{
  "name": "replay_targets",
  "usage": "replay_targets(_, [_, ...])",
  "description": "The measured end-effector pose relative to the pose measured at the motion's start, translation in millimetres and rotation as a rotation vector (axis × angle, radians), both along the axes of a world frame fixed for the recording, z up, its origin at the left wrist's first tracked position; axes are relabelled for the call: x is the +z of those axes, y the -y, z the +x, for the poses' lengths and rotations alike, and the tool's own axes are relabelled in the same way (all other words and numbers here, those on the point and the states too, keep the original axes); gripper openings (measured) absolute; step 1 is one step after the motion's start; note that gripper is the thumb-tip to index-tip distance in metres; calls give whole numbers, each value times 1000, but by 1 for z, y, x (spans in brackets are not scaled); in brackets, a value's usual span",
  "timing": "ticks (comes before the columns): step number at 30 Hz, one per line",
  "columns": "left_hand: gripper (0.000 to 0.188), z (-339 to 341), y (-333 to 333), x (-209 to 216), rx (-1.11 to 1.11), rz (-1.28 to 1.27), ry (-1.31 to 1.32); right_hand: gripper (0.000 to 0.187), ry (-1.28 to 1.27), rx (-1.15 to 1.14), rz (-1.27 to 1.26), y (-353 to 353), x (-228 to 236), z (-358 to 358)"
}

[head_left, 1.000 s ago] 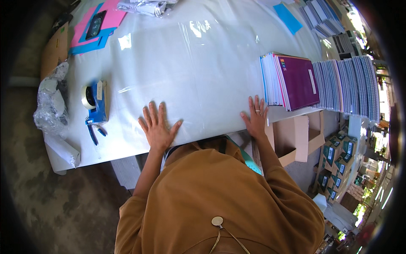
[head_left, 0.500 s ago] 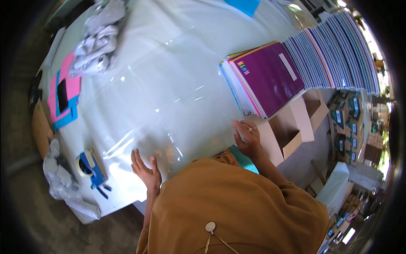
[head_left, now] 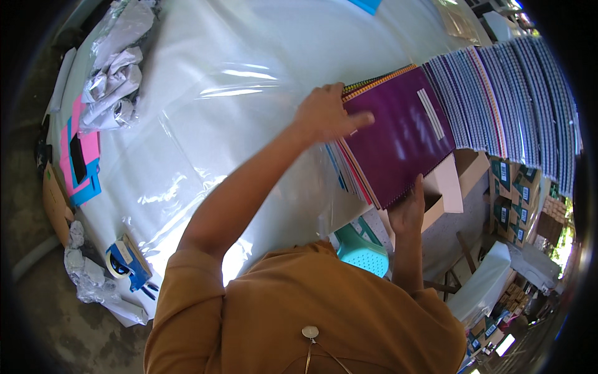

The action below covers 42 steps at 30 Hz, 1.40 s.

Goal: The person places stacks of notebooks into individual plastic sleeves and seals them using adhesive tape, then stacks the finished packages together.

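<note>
A stack of spiral-bound notebooks (head_left: pixel 398 143) with a purple cover on top lies at the right of the table. My left hand (head_left: pixel 325 117) reaches across to its left edge, thumb over the cover and fingers at the side. At the near edge my right hand (head_left: pixel 407 209) grips the stack, its thumb along the spiral and its other fingers partly hidden beneath. Both hands are closed on the stack. Clear plastic sheeting (head_left: pixel 249 84) covers the white tabletop left of the notebooks.
A long leaning row of spiral notebooks (head_left: pixel 492 93) stands behind the stack. Open cardboard boxes (head_left: pixel 445 184) and a turquoise stool (head_left: pixel 364 252) are below the table's right edge. At left lie a blue tape dispenser (head_left: pixel 138 269), a phone (head_left: pixel 78 159) and crumpled plastic (head_left: pixel 118 81).
My left hand has swung from the near plastic to the stack's left edge. My right hand has moved right and taken hold of its near edge. The purple-topped stack has shifted nearer to me.
</note>
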<state>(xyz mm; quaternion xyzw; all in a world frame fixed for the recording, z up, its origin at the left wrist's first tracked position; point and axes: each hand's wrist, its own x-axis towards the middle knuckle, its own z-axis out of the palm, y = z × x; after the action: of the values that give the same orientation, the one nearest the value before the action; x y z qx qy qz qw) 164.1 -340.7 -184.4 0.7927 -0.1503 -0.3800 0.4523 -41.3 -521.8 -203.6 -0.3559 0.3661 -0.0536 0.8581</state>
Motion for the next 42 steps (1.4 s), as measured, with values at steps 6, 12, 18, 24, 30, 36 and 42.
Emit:
replay_targets(6, [97, -88, 1, -3, 29, 94, 339, 49, 46, 6, 151, 41, -19, -18])
replay_targets(12, [96, -92, -6, 2, -67, 58, 226, 49, 8, 46, 24, 68, -22, -30])
replay_targets(18, [85, -72, 2, -8, -17, 56, 133, 53, -3, 25, -6, 72, -30, -47])
replay_targets(24, [75, -128, -45, -29, 600, -184, 26, 62, 150, 172, -485, 17, 58, -45])
replay_targets(30, [84, -139, -154, -26, 194, -1047, -1510, 62, 744, 932, -947, 31, 95, -6])
replay_targets(36, [79, -130, -260, 88, 582, -1013, -752, 42, 1599, 1221, -1735, -112, 191, 114])
replay_targets(42, [72, -213, -323, 121, 915, -886, 164, 59, 1750, 461, -1544, -198, 187, 116])
